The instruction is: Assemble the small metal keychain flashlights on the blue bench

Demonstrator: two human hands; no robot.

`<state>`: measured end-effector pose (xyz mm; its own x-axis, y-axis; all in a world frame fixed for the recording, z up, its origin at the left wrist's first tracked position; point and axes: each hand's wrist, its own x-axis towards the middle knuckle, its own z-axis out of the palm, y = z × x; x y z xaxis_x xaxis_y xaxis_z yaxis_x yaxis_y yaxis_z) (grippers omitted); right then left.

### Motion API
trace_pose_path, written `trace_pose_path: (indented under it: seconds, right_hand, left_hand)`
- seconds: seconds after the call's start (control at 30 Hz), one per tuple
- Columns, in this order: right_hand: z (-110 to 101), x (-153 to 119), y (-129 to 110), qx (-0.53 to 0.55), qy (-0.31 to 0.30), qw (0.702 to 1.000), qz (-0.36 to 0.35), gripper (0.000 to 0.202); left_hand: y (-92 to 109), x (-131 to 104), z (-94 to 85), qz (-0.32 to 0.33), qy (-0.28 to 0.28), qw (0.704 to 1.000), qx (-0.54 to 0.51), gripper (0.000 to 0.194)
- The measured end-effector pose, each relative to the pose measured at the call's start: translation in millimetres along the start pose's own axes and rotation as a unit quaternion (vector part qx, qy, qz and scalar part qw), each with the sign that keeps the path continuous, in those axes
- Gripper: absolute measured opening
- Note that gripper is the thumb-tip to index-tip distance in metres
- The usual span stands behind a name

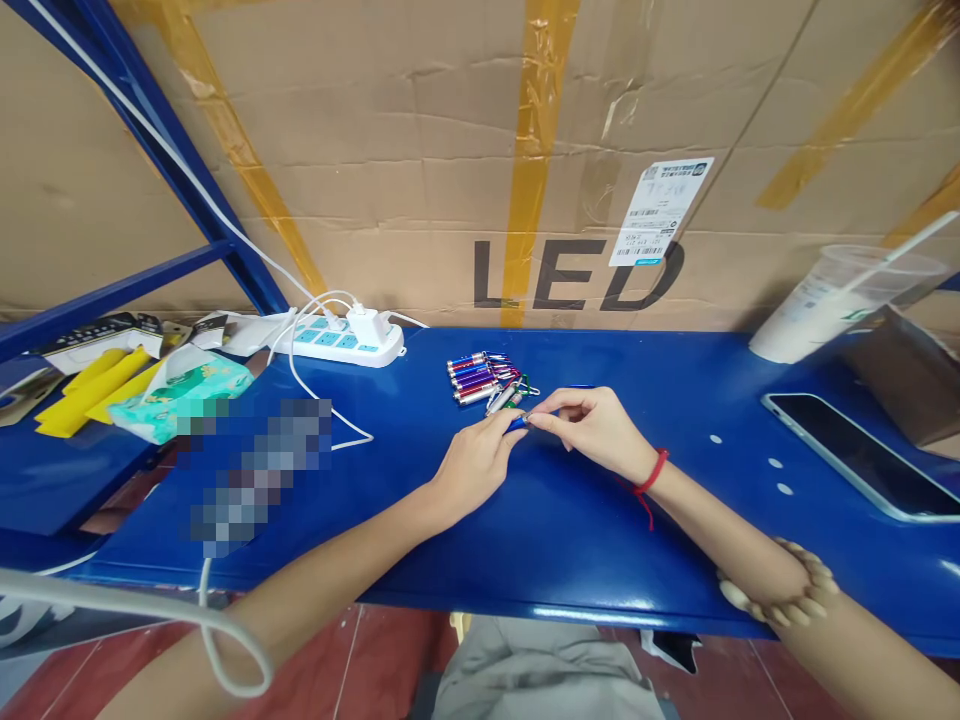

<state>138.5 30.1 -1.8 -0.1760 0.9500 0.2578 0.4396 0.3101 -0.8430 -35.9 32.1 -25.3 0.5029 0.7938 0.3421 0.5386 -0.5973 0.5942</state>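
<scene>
My left hand (474, 462) is closed around a small blue metal key-ring flashlight (517, 424), with one end showing past the fingertips. Thumb and forefinger of my right hand (589, 425) pinch together right at that end. Whatever lies between them is too small to make out. Just beyond my hands, several similar flashlights (474, 378) in blue, purple, red and silver lie side by side in a bunch. Small carabiner clips (529, 387) are at their right ends. Another blue slim object (581, 387) shows partly behind my right hand.
A white power strip (346, 345) with cables stands at back left, near a green tissue pack (180, 395) and yellow packages (101, 390). Rightward are small pale discs (775, 463), a phone (862, 455) and a tilted plastic cup (814, 310). A large cardboard box (420, 200) backs the blue table (600, 560).
</scene>
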Motion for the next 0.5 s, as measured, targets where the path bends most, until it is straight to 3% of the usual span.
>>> trace_pose_path:
  seconds: [0.1,0.3,0.5]
  right_hand:
    - [1.9,0.7,-1.2,0.009,-0.029,0.998,0.056,0.030]
    - [9.2,-1.5,3.9,0.062,-0.034,0.993,0.092,0.035]
    - [10.4,-2.4,-3.9,0.152,-0.082,0.968,0.180,0.035]
  left_hand:
    - [0.9,-2.1,-1.2,-0.022,-0.011,0.999,0.033,0.021]
    - [3.1,-1.9,-2.6,-0.047,-0.051,0.995,0.069,0.021]
    - [5.0,-3.2,-5.0,-0.048,-0.082,0.991,0.097,0.021]
